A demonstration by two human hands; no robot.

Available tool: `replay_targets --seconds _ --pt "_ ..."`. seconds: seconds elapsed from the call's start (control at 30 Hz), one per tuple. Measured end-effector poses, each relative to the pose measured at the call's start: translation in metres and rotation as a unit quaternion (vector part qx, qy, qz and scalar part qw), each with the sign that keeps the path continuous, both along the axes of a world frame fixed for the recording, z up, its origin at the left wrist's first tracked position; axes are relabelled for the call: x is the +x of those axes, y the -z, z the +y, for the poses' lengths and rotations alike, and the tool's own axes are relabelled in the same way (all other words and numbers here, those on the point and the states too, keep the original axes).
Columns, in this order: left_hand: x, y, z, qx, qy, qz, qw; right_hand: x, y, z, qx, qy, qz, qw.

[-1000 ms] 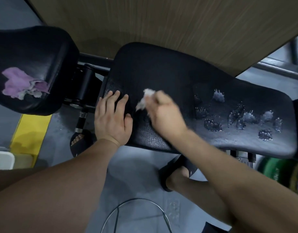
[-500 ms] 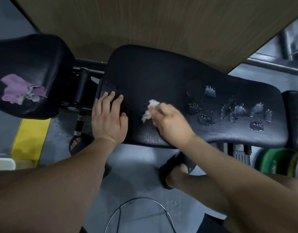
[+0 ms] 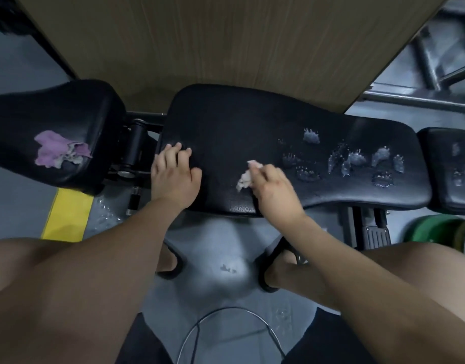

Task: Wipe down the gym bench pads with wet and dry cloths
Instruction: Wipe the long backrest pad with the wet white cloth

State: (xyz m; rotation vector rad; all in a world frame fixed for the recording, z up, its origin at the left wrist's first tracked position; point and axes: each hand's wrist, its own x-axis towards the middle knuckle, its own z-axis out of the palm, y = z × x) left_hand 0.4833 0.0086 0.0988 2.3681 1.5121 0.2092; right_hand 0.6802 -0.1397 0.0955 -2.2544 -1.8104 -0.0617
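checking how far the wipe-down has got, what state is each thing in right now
long black padded bench pad: mostly wiped at its left end, water puddles across its right part
small white crumpled cloth: pressed on the pad in the right hand
left hand: flat on the pad's left end, empty
purple and grey cloth: lying loose on the black seat pad at left
smaller black pad at right: wet patches
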Motion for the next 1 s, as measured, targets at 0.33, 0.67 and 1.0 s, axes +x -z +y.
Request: replay_targets --seconds 0.33,0.67,1.0 --pt "0.028 -0.02 -0.027 -0.02 0.013 0.01 1.0 0.0 -0.003 -0.05 -0.019 -0.045 0.018 0.999" --pt "0.091 -0.02 -0.039 -0.036 0.068 -0.008 0.997 -0.002 0.005 -0.074 0.008 0.109 0.075 0.991" --pt "0.104 -0.014 -0.022 -0.007 0.069 0.023 0.997 0.045 -0.017 -0.098 -0.054 0.16 0.041 0.985"
